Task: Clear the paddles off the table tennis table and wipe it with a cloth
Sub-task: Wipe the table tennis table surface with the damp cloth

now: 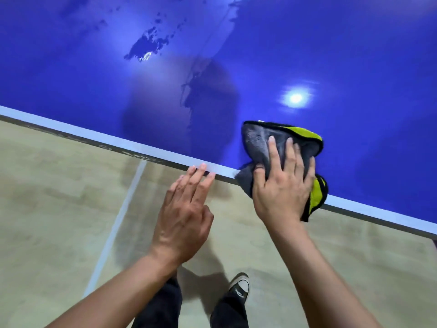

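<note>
In the head view, your right hand (283, 183) presses the cloth (257, 138) at three o'clock, grip flat and spread, on the near edge of the tabletop (354, 55). Your left hand (184, 209) at seven o'clock, grip loose and empty, touches that edge. The cloth looks soft and limp (it bunches easily), so press through its middle.

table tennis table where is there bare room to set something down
The blue table top is bare beyond and left of the cloth. Crowded only at the near white edge, under the right hand and left hand.
</note>
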Demonstrator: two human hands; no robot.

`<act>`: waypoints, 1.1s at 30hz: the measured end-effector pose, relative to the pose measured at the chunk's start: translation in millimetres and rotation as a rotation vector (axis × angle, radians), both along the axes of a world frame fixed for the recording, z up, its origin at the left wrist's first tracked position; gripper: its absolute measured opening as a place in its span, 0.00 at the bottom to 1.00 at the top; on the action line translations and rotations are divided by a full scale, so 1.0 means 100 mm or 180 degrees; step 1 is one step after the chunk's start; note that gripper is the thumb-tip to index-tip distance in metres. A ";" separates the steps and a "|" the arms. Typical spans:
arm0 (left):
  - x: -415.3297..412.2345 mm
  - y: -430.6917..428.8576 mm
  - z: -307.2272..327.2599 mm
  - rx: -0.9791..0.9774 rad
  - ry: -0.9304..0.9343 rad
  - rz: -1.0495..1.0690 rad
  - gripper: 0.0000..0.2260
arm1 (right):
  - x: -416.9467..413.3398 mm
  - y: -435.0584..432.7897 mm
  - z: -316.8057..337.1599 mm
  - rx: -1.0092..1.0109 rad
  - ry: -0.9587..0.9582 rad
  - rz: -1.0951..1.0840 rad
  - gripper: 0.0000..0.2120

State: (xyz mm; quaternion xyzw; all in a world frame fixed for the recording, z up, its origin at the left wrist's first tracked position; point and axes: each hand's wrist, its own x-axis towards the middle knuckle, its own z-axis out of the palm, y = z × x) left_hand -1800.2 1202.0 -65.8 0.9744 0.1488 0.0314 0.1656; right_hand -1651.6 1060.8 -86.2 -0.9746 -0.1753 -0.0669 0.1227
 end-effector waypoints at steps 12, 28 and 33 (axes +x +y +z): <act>-0.15 1.71 0.14 0.0035 0.0144 0.0543 0.26 | -0.60 1.86 0.10 0.0018 0.0123 0.0437 0.30; 0.61 2.79 0.20 0.0010 0.0110 0.0103 0.25 | 0.41 2.52 0.09 -0.0207 0.0230 0.0059 0.31; 1.27 2.97 0.26 0.0121 0.0038 -0.0127 0.25 | 1.24 2.78 0.12 -0.0228 0.0355 -0.0023 0.31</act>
